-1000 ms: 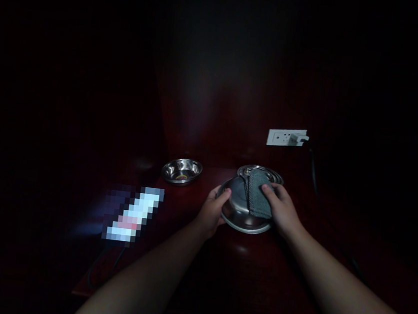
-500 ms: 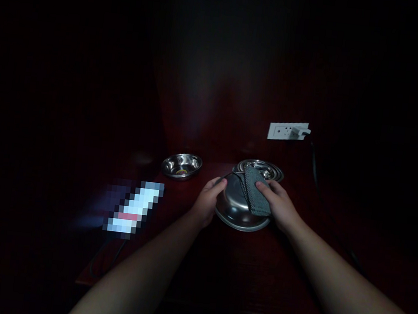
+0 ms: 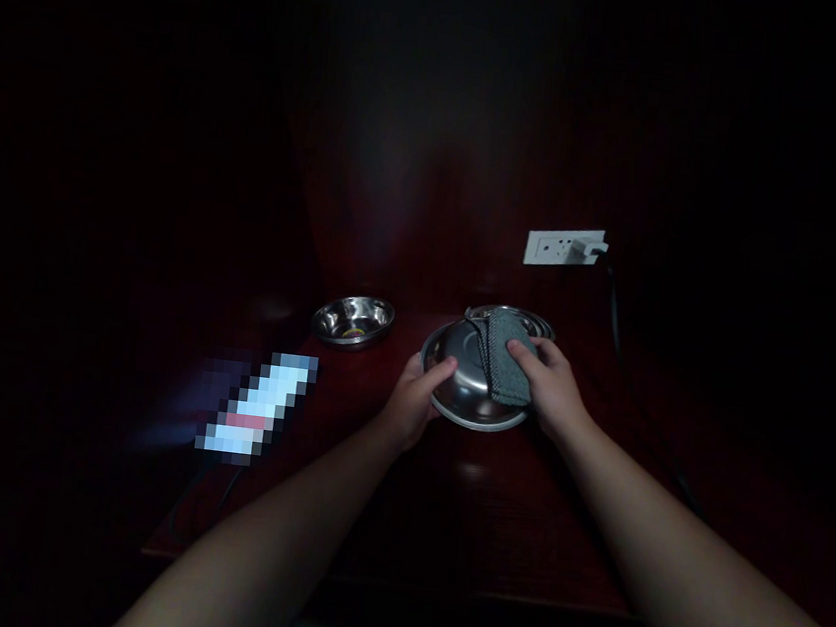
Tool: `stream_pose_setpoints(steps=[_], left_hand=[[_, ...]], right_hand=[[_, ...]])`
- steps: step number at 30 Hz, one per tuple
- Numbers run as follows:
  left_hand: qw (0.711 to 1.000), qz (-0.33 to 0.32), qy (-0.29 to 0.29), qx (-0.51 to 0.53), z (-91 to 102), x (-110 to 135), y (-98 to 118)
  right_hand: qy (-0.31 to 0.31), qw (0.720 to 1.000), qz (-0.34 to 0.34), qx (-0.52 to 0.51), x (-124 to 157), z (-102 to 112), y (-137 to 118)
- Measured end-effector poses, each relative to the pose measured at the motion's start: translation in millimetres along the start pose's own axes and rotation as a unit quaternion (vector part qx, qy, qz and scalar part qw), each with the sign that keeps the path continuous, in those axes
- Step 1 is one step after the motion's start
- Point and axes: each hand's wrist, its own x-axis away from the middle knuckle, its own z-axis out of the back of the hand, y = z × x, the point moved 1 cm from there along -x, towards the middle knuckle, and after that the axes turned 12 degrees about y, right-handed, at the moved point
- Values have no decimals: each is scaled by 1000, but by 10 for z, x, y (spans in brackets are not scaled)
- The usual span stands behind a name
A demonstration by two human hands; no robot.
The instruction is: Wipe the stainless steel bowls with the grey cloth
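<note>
A shiny steel bowl (image 3: 463, 399) is held above the dark red table, its rounded underside towards me. My left hand (image 3: 414, 399) grips its left rim, thumb on the metal and fingers hidden behind. My right hand (image 3: 550, 379) is closed on a folded grey-green cloth (image 3: 509, 364), which lies against the bowl's right side. The thumb presses on the cloth, and some fingers go behind the rim. Just beyond the held bowl stand other steel dishes (image 3: 538, 320), partly covered by it and the cloth.
Another steel bowl (image 3: 352, 324) with a yellow and red sticker sits upright at the back left. A bright pixelated screen (image 3: 260, 406) lies left, with a cable near it. On the wall, a socket (image 3: 562, 247) holds a plug with a black cord (image 3: 615, 306). The table's front edge (image 3: 506, 597) shows below.
The held bowl has tilted and turned a little, showing more of its base. The cloth stays against its right side. The whole view has shifted slightly.
</note>
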Motion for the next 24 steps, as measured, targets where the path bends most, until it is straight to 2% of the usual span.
stream_pose_setpoints(steps=[6, 9, 13, 16, 21, 24], left_hand=[[999, 20, 34, -31, 33, -47, 61], [998, 32, 9, -54, 78, -73, 84], [993, 62, -38, -92, 148, -87, 112], [992, 71, -39, -100, 169, -101, 106], [999, 37, -31, -2, 131, -153, 45], [998, 40, -32, 47, 105, -147, 26]], right_hand=[[-41, 999, -16, -14, 43, -5, -49], [-51, 998, -32, -10, 36, 13, -51], [-81, 992, -89, -36, 39, 17, -38], [-85, 990, -105, -40, 37, 5, -23], [-48, 992, -100, -68, -12, -8, -1], [-19, 994, -82, -69, -40, 2, 1]])
